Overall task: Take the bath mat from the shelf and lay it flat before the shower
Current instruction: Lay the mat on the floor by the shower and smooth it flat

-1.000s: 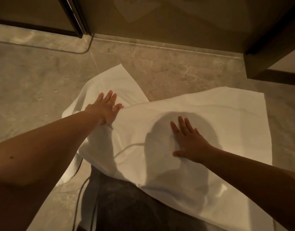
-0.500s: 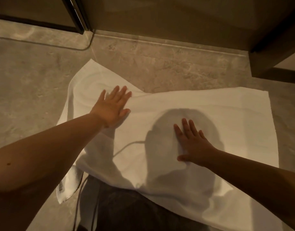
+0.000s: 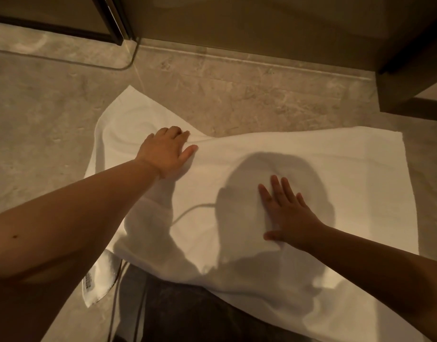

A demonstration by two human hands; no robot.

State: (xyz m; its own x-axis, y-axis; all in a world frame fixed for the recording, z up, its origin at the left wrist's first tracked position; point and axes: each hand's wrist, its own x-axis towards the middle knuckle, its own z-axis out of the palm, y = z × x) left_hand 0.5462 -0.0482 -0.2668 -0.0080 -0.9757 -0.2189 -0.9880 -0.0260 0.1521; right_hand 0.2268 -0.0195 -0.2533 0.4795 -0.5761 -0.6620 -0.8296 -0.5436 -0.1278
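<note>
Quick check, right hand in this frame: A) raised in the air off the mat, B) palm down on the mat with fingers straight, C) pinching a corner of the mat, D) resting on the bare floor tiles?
B: the right hand lies palm down in the middle of the white mat, fingers straight and slightly spread, gripping nothing.

left hand (image 3: 166, 151): moved to far edge, fingers now curled | bath mat (image 3: 311, 169): left corner spread wider
</note>
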